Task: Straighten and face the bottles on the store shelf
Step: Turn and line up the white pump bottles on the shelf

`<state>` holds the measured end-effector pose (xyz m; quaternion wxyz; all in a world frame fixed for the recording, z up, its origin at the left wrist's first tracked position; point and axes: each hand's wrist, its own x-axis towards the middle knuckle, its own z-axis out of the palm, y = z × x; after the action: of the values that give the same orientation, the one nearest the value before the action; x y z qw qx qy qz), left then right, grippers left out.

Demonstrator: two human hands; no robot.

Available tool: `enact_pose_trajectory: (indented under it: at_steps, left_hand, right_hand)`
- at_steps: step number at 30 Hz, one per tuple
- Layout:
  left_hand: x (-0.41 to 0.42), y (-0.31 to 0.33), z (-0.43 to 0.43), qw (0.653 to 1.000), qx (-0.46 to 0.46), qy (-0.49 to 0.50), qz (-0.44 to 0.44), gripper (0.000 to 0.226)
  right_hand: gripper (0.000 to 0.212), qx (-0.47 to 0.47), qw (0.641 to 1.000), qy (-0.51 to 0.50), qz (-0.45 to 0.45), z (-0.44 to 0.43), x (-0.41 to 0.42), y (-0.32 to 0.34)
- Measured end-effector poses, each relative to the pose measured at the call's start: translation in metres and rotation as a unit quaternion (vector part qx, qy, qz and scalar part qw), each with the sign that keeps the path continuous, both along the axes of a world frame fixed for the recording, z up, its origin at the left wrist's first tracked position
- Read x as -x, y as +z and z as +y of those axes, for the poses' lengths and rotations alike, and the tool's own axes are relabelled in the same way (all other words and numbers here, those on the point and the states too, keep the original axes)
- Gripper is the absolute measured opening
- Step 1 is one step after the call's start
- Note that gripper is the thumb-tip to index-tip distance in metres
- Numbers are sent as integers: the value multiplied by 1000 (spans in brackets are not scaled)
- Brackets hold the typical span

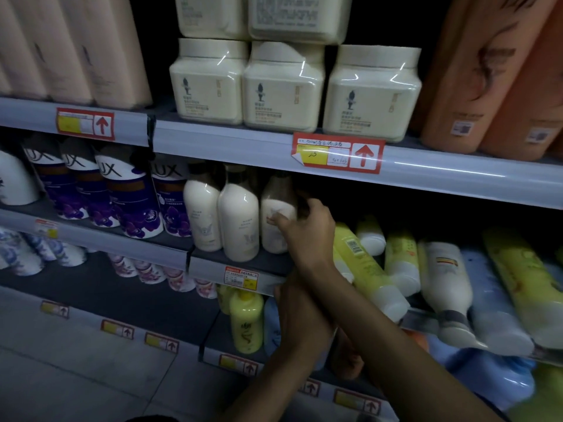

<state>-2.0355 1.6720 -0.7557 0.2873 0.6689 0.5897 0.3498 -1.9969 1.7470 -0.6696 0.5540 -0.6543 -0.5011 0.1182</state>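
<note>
On the middle shelf, third in a row of cream bottles, stands the bottle my right hand wraps at its shoulder. I judge it full, stiff, slick; grip the body, not the dark cap. My left hand sits below, grip unclear.

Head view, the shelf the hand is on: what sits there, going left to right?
White bottle → purple LUX bottles → three cream bottles, the right hand on the rightmost → toppled yellow bottles → fallen white bottle → blue bottle.
</note>
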Motion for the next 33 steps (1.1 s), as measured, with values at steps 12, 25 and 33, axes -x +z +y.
enact_pose_trajectory:
  at_steps: [12, 25, 33]
  left_hand:
    - [2, 11, 8, 993, -69, -16, 92, 25]
    - [-1, 25, 3, 992, -102, -19, 69, 73]
    - [-9, 21, 5, 994, -100, -17, 27, 70]
  right_hand:
    - [30, 0, 992, 118, -36, -73, -46, 4]
    - [36, 89, 908, -41, -407, -179, -193, 11]
    - [65, 148, 814, 58, -559, -205, -235, -13]
